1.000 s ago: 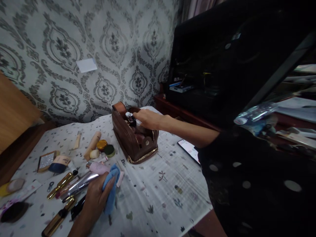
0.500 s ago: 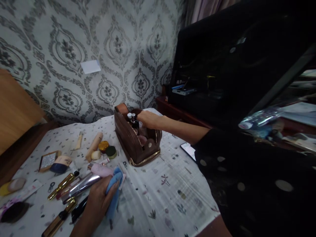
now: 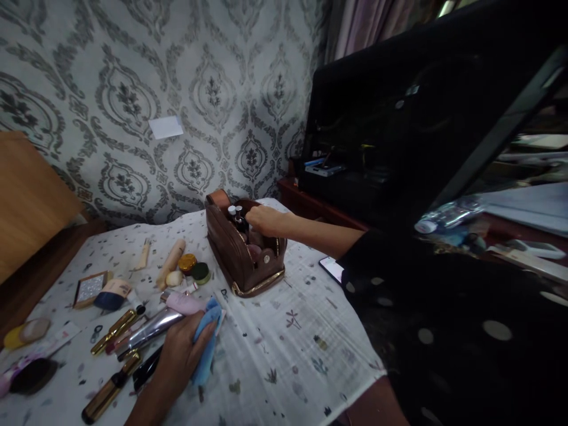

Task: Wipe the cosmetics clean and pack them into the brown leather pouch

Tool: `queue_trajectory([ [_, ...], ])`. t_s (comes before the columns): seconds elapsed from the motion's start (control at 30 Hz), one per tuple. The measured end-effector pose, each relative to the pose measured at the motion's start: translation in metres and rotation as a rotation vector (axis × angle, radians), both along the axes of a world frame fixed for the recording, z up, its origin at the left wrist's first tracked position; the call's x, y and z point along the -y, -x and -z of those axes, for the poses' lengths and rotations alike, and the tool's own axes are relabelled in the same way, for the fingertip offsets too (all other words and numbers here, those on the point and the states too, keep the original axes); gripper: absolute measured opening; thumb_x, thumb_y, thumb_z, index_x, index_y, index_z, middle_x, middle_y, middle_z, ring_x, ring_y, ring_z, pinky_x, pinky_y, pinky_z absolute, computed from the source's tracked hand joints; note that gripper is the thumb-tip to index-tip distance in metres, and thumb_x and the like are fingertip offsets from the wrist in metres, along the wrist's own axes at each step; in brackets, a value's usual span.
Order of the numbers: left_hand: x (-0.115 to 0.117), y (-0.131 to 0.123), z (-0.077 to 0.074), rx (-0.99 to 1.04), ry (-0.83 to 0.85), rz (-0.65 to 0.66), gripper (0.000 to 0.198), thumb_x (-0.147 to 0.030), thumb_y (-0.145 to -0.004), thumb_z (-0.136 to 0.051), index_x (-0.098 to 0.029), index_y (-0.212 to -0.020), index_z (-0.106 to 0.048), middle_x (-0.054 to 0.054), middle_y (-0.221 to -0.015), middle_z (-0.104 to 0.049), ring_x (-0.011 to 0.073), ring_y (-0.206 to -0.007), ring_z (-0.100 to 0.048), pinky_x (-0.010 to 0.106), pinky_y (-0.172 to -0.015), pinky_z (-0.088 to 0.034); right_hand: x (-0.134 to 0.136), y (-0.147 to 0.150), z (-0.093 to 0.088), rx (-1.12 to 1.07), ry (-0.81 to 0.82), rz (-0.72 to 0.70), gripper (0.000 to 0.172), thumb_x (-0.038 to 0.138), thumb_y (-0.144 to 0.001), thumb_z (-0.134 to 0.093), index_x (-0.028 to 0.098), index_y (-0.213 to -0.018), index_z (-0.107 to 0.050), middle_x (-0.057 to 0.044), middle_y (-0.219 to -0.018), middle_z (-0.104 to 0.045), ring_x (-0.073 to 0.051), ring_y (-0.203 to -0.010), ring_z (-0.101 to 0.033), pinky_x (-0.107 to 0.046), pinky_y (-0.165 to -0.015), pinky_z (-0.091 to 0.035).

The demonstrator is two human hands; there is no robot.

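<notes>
An open brown cosmetic bag [image 3: 235, 260] stands unzipped on the patterned white cloth [image 3: 266, 331]. My right hand [image 3: 266, 220] reaches into its top; the fingers are hidden inside, so what they touch does not show. Beside that hand, small bottles with pale and silver caps [image 3: 238, 216] stick up in the bag. My left hand [image 3: 184, 346] is closed round a blue cloth [image 3: 206, 343], resting by a silver tube [image 3: 153, 331] and a pink tube [image 3: 186, 303].
Makeup lies spread on the left: a gold-lidded jar [image 3: 187, 264], a dark green jar [image 3: 200, 273], a palette [image 3: 92, 289], gold tubes [image 3: 114, 331] and a hairbrush [image 3: 33, 376]. A phone [image 3: 332, 269] lies right of the bag. A large black screen-like panel [image 3: 377, 118] stands behind.
The view has shifted slightly. My right hand stays in the bag and my left hand keeps its hold on the blue cloth; nothing else has visibly moved.
</notes>
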State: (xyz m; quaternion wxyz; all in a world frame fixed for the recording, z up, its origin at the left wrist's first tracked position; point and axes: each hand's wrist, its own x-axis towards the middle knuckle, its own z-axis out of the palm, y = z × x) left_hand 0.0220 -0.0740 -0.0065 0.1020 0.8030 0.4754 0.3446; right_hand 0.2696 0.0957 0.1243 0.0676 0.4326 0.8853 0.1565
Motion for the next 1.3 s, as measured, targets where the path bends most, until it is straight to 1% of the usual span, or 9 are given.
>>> queue_trajectory([
  [0.17,0.0,0.002,0.002,-0.015,0.023,-0.013,0.045,-0.048,-0.099,-0.041,-0.02,-0.066,-0.053,-0.004,-0.057,-0.056,0.0127,-0.052,-0.056,0.022,-0.055,-0.043,0.007,0.004,0.002,-0.01,-0.058,0.038,0.03,0.005,-0.09,-0.047,0.006,-0.117,-0.061,-0.021,-0.115,-0.065,-0.026,-0.108,-0.064,-0.03,-0.084,-0.05],
  [0.23,0.0,0.002,0.002,-0.023,0.031,-0.012,0.044,-0.048,-0.099,-0.041,-0.02,-0.067,-0.054,-0.004,-0.059,-0.058,0.0131,-0.053,-0.057,0.022,-0.056,-0.044,0.007,0.006,0.002,-0.02,-0.077,0.053,0.031,0.002,-0.089,-0.046,0.006,-0.115,-0.062,-0.022,-0.118,-0.064,-0.027,-0.11,-0.063,-0.031,-0.083,-0.05],
  [0.37,-0.001,0.002,0.003,-0.041,0.015,-0.005,0.044,-0.047,-0.099,-0.04,-0.02,-0.067,-0.053,-0.003,-0.06,-0.059,0.0133,-0.055,-0.059,0.022,-0.056,-0.044,0.0,0.006,0.003,-0.026,-0.048,0.037,0.024,0.004,-0.087,-0.051,0.009,-0.105,-0.067,-0.019,-0.102,-0.07,-0.024,-0.101,-0.067,-0.028,-0.08,-0.05],
  [0.53,0.0,0.001,0.003,-0.051,-0.039,0.011,0.042,-0.044,-0.1,-0.039,-0.02,-0.069,-0.055,-0.003,-0.06,-0.059,0.013,-0.054,-0.059,0.022,-0.056,-0.045,-0.006,0.005,0.004,-0.036,-0.035,0.003,0.023,0.004,-0.087,-0.051,0.008,-0.101,-0.068,-0.019,-0.095,-0.071,-0.024,-0.095,-0.068,-0.028,-0.079,-0.048],
  [0.83,0.0,-0.001,0.001,-0.075,-0.075,0.001,0.042,-0.043,-0.1,-0.04,-0.02,-0.069,-0.057,-0.002,-0.061,-0.062,0.0125,-0.054,-0.06,0.02,-0.054,-0.048,-0.012,-0.005,0.013,-0.037,-0.011,-0.016,0.022,0.004,-0.086,-0.051,0.007,-0.099,-0.069,-0.019,-0.096,-0.071,-0.025,-0.097,-0.067,-0.028,-0.076,-0.046],
  [0.97,-0.002,-0.001,0.001,-0.079,-0.141,0.014,0.045,-0.043,-0.101,-0.037,-0.02,-0.068,-0.057,-0.002,-0.058,-0.062,0.012,-0.05,-0.06,0.019,-0.048,-0.047,-0.012,-0.009,0.012,-0.06,0.027,-0.024,0.022,0.003,-0.088,-0.048,0.008,-0.096,-0.069,-0.018,-0.096,-0.07,-0.025,-0.097,-0.066,-0.03,-0.077,-0.045],
  [1.1,-0.003,-0.001,0.002,-0.098,-0.193,0.029,0.037,-0.043,-0.1,-0.039,-0.021,-0.082,-0.063,0.0,-0.065,-0.068,0.0133,-0.056,-0.066,0.02,-0.052,-0.052,0.001,-0.015,0.003,-0.159,0.031,-0.072,0.022,0.007,-0.092,-0.047,0.01,-0.087,-0.068,-0.014,-0.097,-0.069,-0.022,-0.093,-0.064,-0.029,-0.08,-0.045],
  [1.2,-0.005,0.001,0.006,-0.114,-0.235,0.055,0.034,-0.044,-0.1,-0.039,-0.022,-0.09,-0.063,0.0,-0.068,-0.069,0.0136,-0.056,-0.067,0.019,-0.052,-0.053,0.021,-0.025,0.003,-0.325,0.012,-0.161,0.027,0.02,-0.098,-0.045,0.014,-0.085,-0.068,-0.01,-0.089,-0.068,-0.02,-0.085,-0.063,-0.029,-0.076,-0.046],
  [1.3,-0.006,0.006,0.014,-0.158,-0.211,0.128,0.031,-0.043,-0.1,-0.04,-0.022,-0.09,-0.06,0.0,-0.067,-0.068,0.0129,-0.055,-0.066,0.018,-0.052,-0.053,0.046,-0.041,0.011,-0.501,0.177,-0.176,0.039,0.037,-0.102,-0.041,0.019,-0.083,-0.07,-0.005,-0.078,-0.068,-0.016,-0.068,-0.063,-0.027,-0.063,-0.047],
])
